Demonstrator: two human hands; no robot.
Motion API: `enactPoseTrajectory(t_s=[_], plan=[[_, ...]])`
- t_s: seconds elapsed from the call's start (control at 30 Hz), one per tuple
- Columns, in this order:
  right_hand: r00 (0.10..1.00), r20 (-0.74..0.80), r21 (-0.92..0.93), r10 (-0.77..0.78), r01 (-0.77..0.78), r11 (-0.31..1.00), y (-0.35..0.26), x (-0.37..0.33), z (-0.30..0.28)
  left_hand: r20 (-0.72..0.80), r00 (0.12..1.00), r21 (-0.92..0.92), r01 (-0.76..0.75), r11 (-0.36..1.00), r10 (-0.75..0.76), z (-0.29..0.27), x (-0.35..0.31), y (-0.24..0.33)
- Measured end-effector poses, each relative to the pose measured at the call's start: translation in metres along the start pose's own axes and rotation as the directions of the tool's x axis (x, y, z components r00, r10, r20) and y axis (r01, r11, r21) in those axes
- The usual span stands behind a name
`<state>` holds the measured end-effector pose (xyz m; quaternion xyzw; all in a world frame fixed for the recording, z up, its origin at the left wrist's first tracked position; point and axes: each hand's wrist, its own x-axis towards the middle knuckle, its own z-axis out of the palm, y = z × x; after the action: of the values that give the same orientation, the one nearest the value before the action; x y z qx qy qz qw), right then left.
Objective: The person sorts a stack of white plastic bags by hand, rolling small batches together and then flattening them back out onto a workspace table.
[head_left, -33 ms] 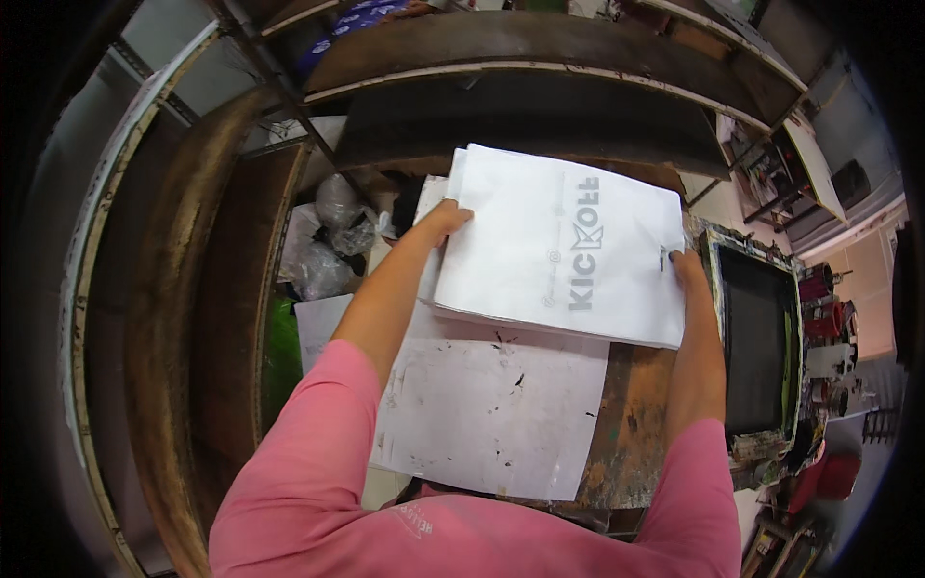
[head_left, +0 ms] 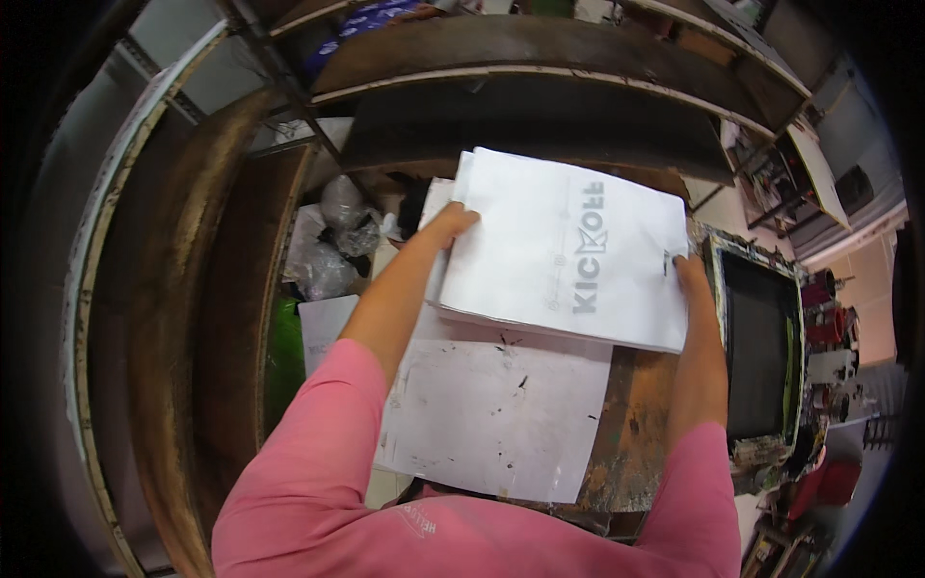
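Note:
A stack of white sheets [head_left: 520,241] with large grey print on top lies tilted over the far part of the worktable. At its left edge my left hand [head_left: 451,223] is closed, thumb on top and fingers hidden beneath or behind the edge. My right hand [head_left: 688,275] grips the right edge, close to a small dark mark on the top sheet; most of its fingers are hidden too. Under the near edge of the stack a large white sheet [head_left: 496,419], spotted with dark flecks, covers much of the table.
Right of the stack stands a screen-printing frame [head_left: 756,337] with dark mesh, with several ink cans [head_left: 825,326] beyond it. Stained bare wood of the worktable [head_left: 628,424] shows at the right. Dark shelves [head_left: 540,53] rise behind; clear plastic bags [head_left: 332,260] lie at the left.
The view has shifted slightly. Both hands keep their hold on the stack, which stays in nearly the same place.

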<state>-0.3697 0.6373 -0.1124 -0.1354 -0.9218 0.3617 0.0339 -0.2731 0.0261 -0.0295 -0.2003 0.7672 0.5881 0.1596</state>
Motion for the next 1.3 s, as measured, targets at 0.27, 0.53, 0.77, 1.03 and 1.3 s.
enactPoseTrajectory(t_s=[0.27, 0.53, 0.77, 1.03, 1.3], plan=[[0.9, -0.256, -0.283, -0.353, 0.279, 0.918, -0.097, -0.138, -0.038, -0.409, 0.758, 0.468, -0.304, 0.83, 0.508, 0.011, -0.083, -0.021], [0.833, 0.144, 0.126, -0.535, 0.521, 0.844, -0.146, -0.415, -0.011, -0.461, 0.851, 0.255, -0.145, 0.956, 0.251, -0.009, -0.422, -0.135], [0.326, 0.736, 0.184, -0.593, 0.747, 0.639, -0.164, -0.564, 0.036, -0.916, 0.281, 0.273, -0.082, 0.958, 0.285, -0.172, -0.66, -0.156], [0.292, 0.797, 0.102, -0.529, 0.797, 0.595, -0.158, -0.563, 0.067, -0.835, -0.376, 0.351, 0.196, 0.915, 0.401, -0.499, -0.938, -0.135], [0.551, 0.781, -0.189, -0.294, 0.657, 0.73, -0.184, -0.575, 0.092, -0.933, 0.258, -0.302, -0.184, 0.935, -0.25, -0.652, -0.928, -0.141]])
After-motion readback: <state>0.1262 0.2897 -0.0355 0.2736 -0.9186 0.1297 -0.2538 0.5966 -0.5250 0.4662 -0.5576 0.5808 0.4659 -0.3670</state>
